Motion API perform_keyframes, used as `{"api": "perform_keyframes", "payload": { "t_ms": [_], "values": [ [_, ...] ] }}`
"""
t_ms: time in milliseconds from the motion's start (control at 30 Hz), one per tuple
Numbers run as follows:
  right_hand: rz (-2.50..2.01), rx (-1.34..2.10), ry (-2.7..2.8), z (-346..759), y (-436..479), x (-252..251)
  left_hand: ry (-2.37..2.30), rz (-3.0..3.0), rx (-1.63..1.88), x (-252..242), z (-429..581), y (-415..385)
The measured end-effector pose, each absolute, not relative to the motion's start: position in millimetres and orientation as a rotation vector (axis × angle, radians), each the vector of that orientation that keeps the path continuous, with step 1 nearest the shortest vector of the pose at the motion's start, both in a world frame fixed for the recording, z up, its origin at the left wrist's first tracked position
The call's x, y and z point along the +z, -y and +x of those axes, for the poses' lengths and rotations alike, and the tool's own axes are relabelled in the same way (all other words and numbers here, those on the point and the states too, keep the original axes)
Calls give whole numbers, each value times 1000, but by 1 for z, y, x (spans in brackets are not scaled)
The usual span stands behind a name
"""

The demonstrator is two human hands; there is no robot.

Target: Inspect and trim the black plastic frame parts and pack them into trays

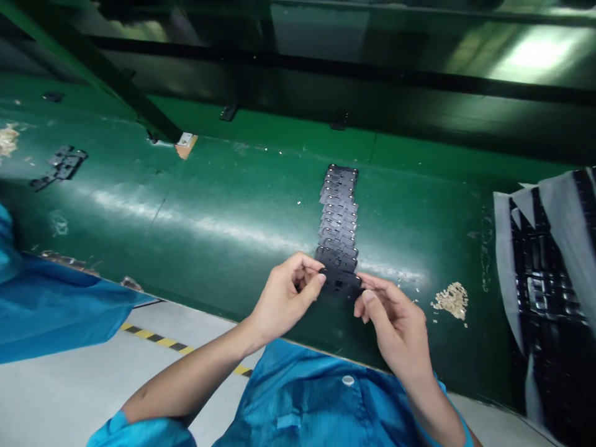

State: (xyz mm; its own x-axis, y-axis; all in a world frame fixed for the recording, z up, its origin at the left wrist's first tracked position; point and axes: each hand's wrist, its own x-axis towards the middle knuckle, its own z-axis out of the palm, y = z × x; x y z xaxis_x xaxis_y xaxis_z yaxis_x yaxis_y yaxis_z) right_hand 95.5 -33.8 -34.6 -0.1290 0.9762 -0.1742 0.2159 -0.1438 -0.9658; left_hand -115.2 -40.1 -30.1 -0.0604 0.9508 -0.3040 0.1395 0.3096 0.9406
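Between my two hands is a thin black plastic part [342,284] with small cut-outs, at the near end of a row of like parts. My left hand [291,295] pinches its left edge between thumb and fingers. At its right edge, my right hand [393,316] has thumb and fingers closed on the corner. The row of overlapping black parts [338,211] runs away from me across the green bench [233,248]. To the right of my right hand lies a small heap of tiny pale beige pieces [452,301].
At the right edge stands a stack of black trays with white sheets [535,273]. A few loose black parts [63,164] lie at the left, near a green post [139,99]. Another person's blue sleeve [56,304] shows at far left. A dark ledge runs along the back.
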Motion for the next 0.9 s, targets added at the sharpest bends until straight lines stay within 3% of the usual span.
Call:
{"api": "perform_keyframes", "payload": {
  "t_ms": [567,900],
  "values": [
    [-1459,984,1665,106,41,-56,-1777,1747,776,-42,-150,8],
    [-1330,855,1752,123,30,-58,-2519,1644,531,-8,-281,-240]
  ]
}}
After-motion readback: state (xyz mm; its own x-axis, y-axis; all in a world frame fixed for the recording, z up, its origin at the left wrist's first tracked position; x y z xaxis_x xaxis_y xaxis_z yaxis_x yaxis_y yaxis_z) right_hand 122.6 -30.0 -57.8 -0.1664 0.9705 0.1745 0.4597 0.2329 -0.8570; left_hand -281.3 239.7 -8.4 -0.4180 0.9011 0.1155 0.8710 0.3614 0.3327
